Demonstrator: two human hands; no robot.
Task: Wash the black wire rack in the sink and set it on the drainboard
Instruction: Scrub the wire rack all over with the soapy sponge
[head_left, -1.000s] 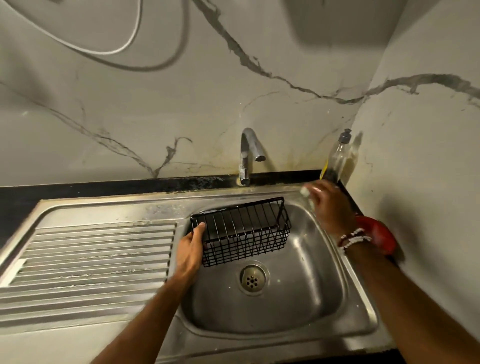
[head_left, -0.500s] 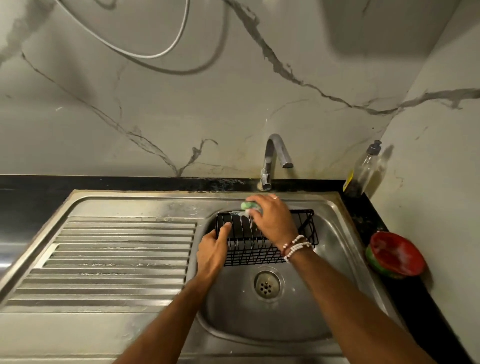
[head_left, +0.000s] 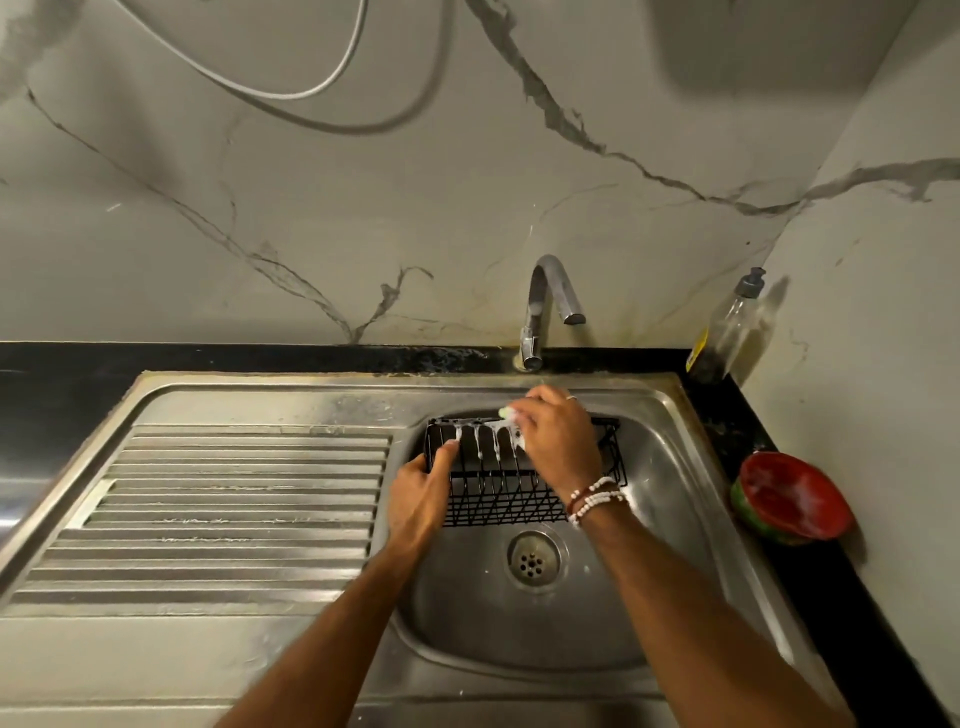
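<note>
The black wire rack (head_left: 498, 493) stands in the steel sink basin (head_left: 649, 571), near its back wall. My left hand (head_left: 418, 493) grips the rack's left end. My right hand (head_left: 558, 441) is closed on a small green sponge (head_left: 506, 413) and presses it on the rack's top back rim. White foam runs down several of the rack's wires. My right hand hides the rack's middle. The ribbed drainboard (head_left: 234, 504) lies to the left of the basin.
A chrome tap (head_left: 545, 306) stands behind the basin, no water running. A clear soap pump bottle (head_left: 727, 327) is in the back right corner. A red and green bowl (head_left: 789, 499) sits on the black counter at right. The drain (head_left: 532, 561) lies below the rack.
My right hand came from the soap bottle side to the rack with the sponge. Foam now streaks the wires. The view has shifted right and down.
</note>
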